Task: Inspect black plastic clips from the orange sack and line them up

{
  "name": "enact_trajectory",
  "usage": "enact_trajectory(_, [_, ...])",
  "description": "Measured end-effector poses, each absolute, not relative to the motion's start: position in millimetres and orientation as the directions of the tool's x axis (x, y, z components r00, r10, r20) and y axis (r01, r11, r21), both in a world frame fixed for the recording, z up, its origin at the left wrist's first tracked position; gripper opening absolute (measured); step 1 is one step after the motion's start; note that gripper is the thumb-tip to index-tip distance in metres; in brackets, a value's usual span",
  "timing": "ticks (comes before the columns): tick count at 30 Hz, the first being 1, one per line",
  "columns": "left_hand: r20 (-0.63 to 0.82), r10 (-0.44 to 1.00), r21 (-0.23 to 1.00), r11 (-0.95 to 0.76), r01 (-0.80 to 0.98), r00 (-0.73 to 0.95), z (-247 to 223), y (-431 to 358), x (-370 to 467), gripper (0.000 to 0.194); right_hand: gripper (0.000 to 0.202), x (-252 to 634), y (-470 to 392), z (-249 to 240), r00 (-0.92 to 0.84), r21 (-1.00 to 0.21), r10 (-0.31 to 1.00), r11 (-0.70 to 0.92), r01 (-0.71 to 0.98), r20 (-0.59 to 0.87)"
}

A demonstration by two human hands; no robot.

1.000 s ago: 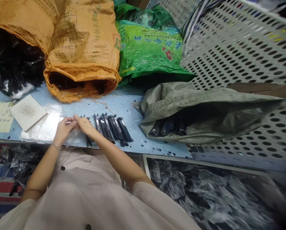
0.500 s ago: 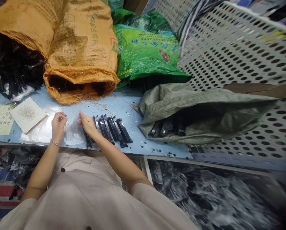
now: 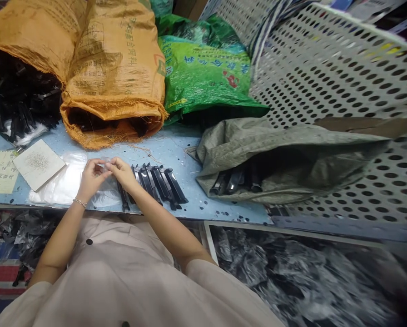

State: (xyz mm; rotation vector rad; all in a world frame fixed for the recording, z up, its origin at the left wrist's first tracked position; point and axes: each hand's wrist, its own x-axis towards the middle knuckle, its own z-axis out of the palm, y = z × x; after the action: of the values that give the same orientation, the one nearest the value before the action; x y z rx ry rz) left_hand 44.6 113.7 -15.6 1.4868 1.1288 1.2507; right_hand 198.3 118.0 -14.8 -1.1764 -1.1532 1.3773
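Near the front of the blue tabletop, my left hand (image 3: 93,178) and my right hand (image 3: 122,172) meet at the top edge of a clear plastic bag (image 3: 104,197). Fingers of both hands pinch the thin film, and the bag hangs below them. Just right of my right hand lies a row of several black plastic parts (image 3: 159,184), side by side and slanted. A stack of clear plastic bags (image 3: 53,188) is to the left of my left hand, partly under a square white tile (image 3: 39,164) with specks on its face.
Orange woven sacks (image 3: 115,59) stand behind, the left one spilling black parts (image 3: 22,100). A green sack (image 3: 206,77) and a grey-green sack (image 3: 292,172) holding black parts sit right, before a perforated white crate (image 3: 346,72). Bagged parts (image 3: 292,281) fill a container below the table.
My left hand has moved right to my right hand, and its fingers now grip the bag's edge too. The row of black parts has stayed put.
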Motion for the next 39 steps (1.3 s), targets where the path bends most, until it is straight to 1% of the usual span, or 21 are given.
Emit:
enact_trajectory(3, [0.248,0.967,0.956,-0.253,0.149,0.049,-18.6,114.7,42.8,0.012,0.053,199.5,120.6,-13.2,-0.146,-0.909,0.961,-0.269,-0.317,-0.234])
enact_trajectory(6, [0.254,0.967,0.963,-0.256,0.089,0.028,-18.2,115.3,42.1,0.015,0.054,200.6,121.2,-11.3,-0.162,-0.832,0.943,-0.334,-0.443,-0.292])
enact_trajectory(9, [0.234,0.971,0.960,-0.238,0.146,0.043,-17.2,117.9,43.2,0.019,0.052,201.8,121.2,-9.6,-0.209,-0.785,0.936,-0.352,-0.509,-0.285])
enact_trajectory(11, [0.221,0.975,0.956,-0.212,0.204,-0.023,-18.2,120.4,43.3,0.014,0.050,205.0,122.0,-10.0,-0.209,-0.764,0.938,-0.346,-0.544,-0.276])
enact_trajectory(15, [0.275,0.952,0.942,-0.239,0.238,-0.136,-22.2,120.6,42.3,0.012,0.047,218.2,127.3,-15.9,-0.040,-0.844,0.967,-0.241,-0.479,-0.253])
enact_trajectory(17, [0.360,0.928,0.900,-0.319,0.298,-0.092,-23.0,117.8,43.2,0.009,0.044,226.4,130.8,-17.2,0.004,-0.901,0.976,-0.200,-0.384,-0.218])
enact_trajectory(19, [0.445,0.895,0.824,-0.415,0.386,0.010,-23.0,115.2,44.3,0.009,0.038,235.4,131.3,-13.3,0.040,-0.962,0.984,-0.160,-0.219,-0.173])
enact_trajectory(21, [0.484,0.866,0.736,-0.482,0.475,0.127,-23.0,114.3,44.6,0.021,0.032,244.3,123.7,-3.4,0.064,-0.988,0.992,-0.116,0.102,-0.110])
enact_trajectory(22, [0.484,0.858,0.704,-0.497,0.507,0.168,-23.4,114.5,44.2,0.027,0.029,247.7,115.8,2.8,0.053,-0.942,0.994,-0.106,0.317,-0.094])
enact_trajectory(23, [0.481,0.856,0.684,-0.501,0.530,0.188,-24.1,115.2,43.7,0.032,0.029,249.8,105.2,8.9,0.028,-0.838,0.994,-0.104,0.536,-0.106])
enact_trajectory(25, [0.477,0.859,0.673,-0.493,0.551,0.187,-26.4,117.3,42.5,0.034,0.032,249.2,79.2,17.6,-0.019,-0.507,0.978,-0.091,0.857,-0.209])
enact_trajectory(26, [0.476,0.859,0.673,-0.494,0.550,0.188,-28.0,118.5,42.0,0.033,0.034,247.0,66.3,19.3,-0.029,-0.352,0.961,-0.073,0.933,-0.275])
enact_trajectory(27, [0.477,0.857,0.672,-0.499,0.548,0.195,-29.7,119.6,41.5,0.032,0.036,244.7,55.0,19.4,-0.034,-0.240,0.943,-0.050,0.969,-0.332])
enact_trajectory(28, [0.478,0.854,0.666,-0.505,0.548,0.206,-31.6,120.7,41.0,0.031,0.036,243.5,46.4,18.0,-0.043,-0.181,0.928,-0.027,0.983,-0.371])
enact_trajectory(29, [0.480,0.850,0.656,-0.511,0.555,0.216,-33.4,121.6,40.4,0.031,0.037,244.4,40.8,16.1,-0.055,-0.169,0.918,-0.013,0.986,-0.394])
enact_trajectory(31, [0.477,0.850,0.633,-0.509,0.584,0.224,-36.4,123.0,39.0,0.032,0.036,255.7,37.3,13.1,-0.066,-0.271,0.910,-0.052,0.961,-0.409])
enact_trajectory(33, [0.464,0.861,0.630,-0.486,0.606,0.207,-38.3,123.5,38.6,0.030,0.034,277.7,38.2,14.6,-0.025,-0.512,0.915,-0.203,0.835,-0.402])
enact_trajectory(34, [0.454,0.868,0.641,-0.474,0.604,0.199,-39.0,123.5,39.4,0.027,0.035,290.0,37.7,17.4,0.011,-0.657,0.921,-0.286,0.697,-0.390])
enact_trajectory(36, [0.428,0.883,0.681,-0.454,0.575,0.191,-40.2,123.4,44.6,0.023,0.039,309.8,31.6,24.8,0.080,-0.884,0.933,-0.359,0.299,-0.352])
enact_trajectory(37, [0.412,0.891,0.706,-0.445,0.551,0.191,-41.0,123.5,48.7,0.022,0.043,314.9,26.1,28.4,0.097,-0.932,0.935,-0.350,0.098,-0.341])
enact_trajectory(39, [0.383,0.904,0.759,-0.425,0.493,0.189,-43.1,124.2,58.2,0.023,0.049,314.3,13.5,32.1,0.036,-0.916,0.929,-0.355,-0.190,-0.367])
